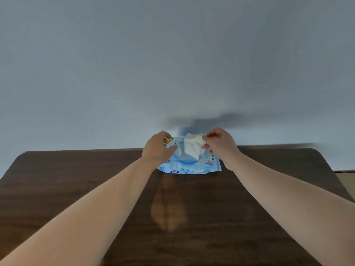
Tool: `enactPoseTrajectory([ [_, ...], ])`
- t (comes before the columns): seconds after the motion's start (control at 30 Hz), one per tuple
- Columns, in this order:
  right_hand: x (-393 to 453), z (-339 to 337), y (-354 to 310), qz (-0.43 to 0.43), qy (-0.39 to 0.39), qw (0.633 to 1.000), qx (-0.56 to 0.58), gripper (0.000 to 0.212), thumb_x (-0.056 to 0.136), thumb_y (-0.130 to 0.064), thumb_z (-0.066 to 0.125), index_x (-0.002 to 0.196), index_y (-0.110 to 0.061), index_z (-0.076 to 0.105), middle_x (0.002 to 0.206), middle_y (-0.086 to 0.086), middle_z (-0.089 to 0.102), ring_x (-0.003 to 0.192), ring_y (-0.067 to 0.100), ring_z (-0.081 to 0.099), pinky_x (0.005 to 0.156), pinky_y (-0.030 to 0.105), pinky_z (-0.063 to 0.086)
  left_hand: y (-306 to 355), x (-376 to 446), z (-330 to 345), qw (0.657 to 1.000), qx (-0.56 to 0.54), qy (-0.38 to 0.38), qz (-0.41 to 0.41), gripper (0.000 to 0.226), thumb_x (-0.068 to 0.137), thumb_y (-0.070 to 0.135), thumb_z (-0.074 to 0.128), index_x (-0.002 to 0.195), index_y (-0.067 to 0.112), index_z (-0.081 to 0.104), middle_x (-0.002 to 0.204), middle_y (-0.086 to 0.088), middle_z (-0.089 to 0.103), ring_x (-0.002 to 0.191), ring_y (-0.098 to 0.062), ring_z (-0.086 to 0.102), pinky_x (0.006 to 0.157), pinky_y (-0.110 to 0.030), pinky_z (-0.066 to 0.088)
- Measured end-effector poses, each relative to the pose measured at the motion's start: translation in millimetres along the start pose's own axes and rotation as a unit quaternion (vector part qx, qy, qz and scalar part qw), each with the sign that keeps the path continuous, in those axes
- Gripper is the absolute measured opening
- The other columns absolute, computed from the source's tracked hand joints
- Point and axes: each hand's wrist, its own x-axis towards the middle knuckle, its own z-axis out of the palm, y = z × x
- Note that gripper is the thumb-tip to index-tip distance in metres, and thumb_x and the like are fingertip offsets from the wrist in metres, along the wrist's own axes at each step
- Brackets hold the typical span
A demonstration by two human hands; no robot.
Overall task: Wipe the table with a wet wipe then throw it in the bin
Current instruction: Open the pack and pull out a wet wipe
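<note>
A light blue pack of wet wipes [189, 167] lies at the far middle of the dark wooden table [96, 179]. My left hand [156, 148] pinches the pack's peeled-back flap with the yellow tab [170, 140] at its far left. My right hand [221, 144] pinches a white wet wipe [193, 145] that sticks up crumpled out of the pack's opening. The bin is not in view.
A plain grey-blue wall rises right behind the table's far edge. A paler worn patch [168, 210] marks the wood in the middle. At the right, beyond the table's rounded corner, a tan surface [345, 179] shows.
</note>
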Motion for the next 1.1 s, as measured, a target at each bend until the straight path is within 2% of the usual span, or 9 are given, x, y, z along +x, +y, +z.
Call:
enactPoseTrajectory([
  [0.07, -7, -4, -7, 0.009, -0.01, 0.999, 0.035, 0.007, 0.088, -0.012, 0.059, 0.084, -0.011, 0.053, 0.076, 0.003, 0.062, 0.065, 0.012, 0.067, 0.053, 0.023, 0.046, 11, -7, 0, 0.999, -0.031, -0.017, 0.012, 0.029, 0.084, 0.029, 0.066, 0.109, 0.016, 0.059, 0.09, 0.004, 0.058, 0.08, -0.015, 0.055, 0.066, -0.02, 0.046],
  [0.17, -20, -10, -15, 0.015, -0.058, 0.996, 0.059, 0.013, 0.089, -0.011, 0.061, 0.08, -0.012, 0.052, 0.077, 0.008, 0.062, 0.069, 0.021, 0.07, 0.057, 0.027, 0.049, 26, -19, 1, 0.996, -0.068, -0.043, 0.027, 0.044, 0.084, 0.028, 0.067, 0.126, 0.023, 0.052, 0.101, 0.006, 0.057, 0.09, -0.014, 0.056, 0.086, -0.033, 0.051],
  [0.23, -29, -13, -19, 0.015, -0.088, 0.995, 0.053, 0.014, 0.088, -0.01, 0.061, 0.078, -0.012, 0.053, 0.079, 0.009, 0.063, 0.071, 0.024, 0.071, 0.056, 0.026, 0.048, 33, -25, 1, 0.996, -0.058, -0.052, 0.047, 0.051, 0.085, 0.026, 0.067, 0.132, 0.026, 0.047, 0.11, 0.006, 0.056, 0.097, -0.016, 0.057, 0.092, -0.03, 0.046],
  [0.37, -43, -17, -23, 0.004, -0.108, 0.992, 0.058, 0.009, 0.088, -0.01, 0.063, 0.08, -0.011, 0.059, 0.084, 0.011, 0.067, 0.071, 0.02, 0.071, 0.058, 0.024, 0.051, 39, -38, -3, 0.997, -0.058, -0.027, 0.049, 0.049, 0.084, 0.024, 0.069, 0.13, 0.022, 0.052, 0.116, 0.0, 0.061, 0.099, -0.015, 0.058, 0.091, -0.026, 0.044],
  [0.57, -63, -17, -25, -0.021, -0.135, 0.99, 0.047, 0.009, 0.084, -0.014, 0.069, 0.086, -0.006, 0.066, 0.082, 0.007, 0.07, 0.074, 0.013, 0.068, 0.062, 0.019, 0.051, 50, -65, -17, 0.983, -0.155, -0.09, 0.039, 0.087, 0.073, 0.033, 0.079, 0.144, 0.025, 0.03, 0.114, 0.0, 0.068, 0.106, -0.014, 0.063, 0.095, -0.029, 0.046],
  [0.7, -75, -14, -29, -0.039, -0.151, 0.988, 0.008, 0.005, 0.085, -0.018, 0.069, 0.083, -0.013, 0.068, 0.081, 0.003, 0.068, 0.071, 0.012, 0.06, 0.063, 0.021, 0.048, 50, -75, -21, 0.984, -0.161, -0.072, 0.022, 0.069, 0.081, 0.023, 0.073, 0.141, 0.025, 0.039, 0.091, 0.001, 0.07, 0.097, -0.014, 0.062, 0.094, -0.028, 0.045],
  [0.8, -79, -11, -30, -0.039, -0.131, 0.991, 0.001, 0.005, 0.085, -0.02, 0.068, 0.083, -0.016, 0.066, 0.08, 0.001, 0.064, 0.067, 0.011, 0.054, 0.062, 0.021, 0.046, 46, -80, -27, 0.986, -0.149, -0.074, 0.022, 0.048, 0.084, 0.017, 0.069, 0.13, 0.019, 0.054, 0.094, -0.006, 0.07, 0.098, -0.017, 0.063, 0.086, -0.022, 0.044],
  [0.97, -81, -7, -30, -0.032, -0.099, 0.995, -0.001, 0.009, 0.088, -0.02, 0.065, 0.083, -0.013, 0.063, 0.078, 0.001, 0.062, 0.063, 0.008, 0.054, 0.06, 0.02, 0.045, 32, -86, -38, 0.986, -0.153, -0.061, 0.011, 0.023, 0.083, 0.024, 0.071, 0.103, 0.013, 0.071, 0.088, 0.009, 0.067, 0.078, 0.001, 0.059, 0.066, -0.011, 0.043],
  [1.1, -80, -3, -30, -0.015, -0.044, 0.999, 0.006, 0.01, 0.087, -0.014, 0.062, 0.077, -0.011, 0.061, 0.085, 0.011, 0.065, 0.075, 0.018, 0.059, 0.067, 0.027, 0.051, 13, -88, -47, 0.981, -0.192, -0.011, -0.023, 0.019, 0.084, 0.021, 0.069, 0.1, 0.01, 0.072, 0.092, 0.001, 0.069, 0.088, -0.012, 0.062, 0.078, -0.022, 0.047],
])
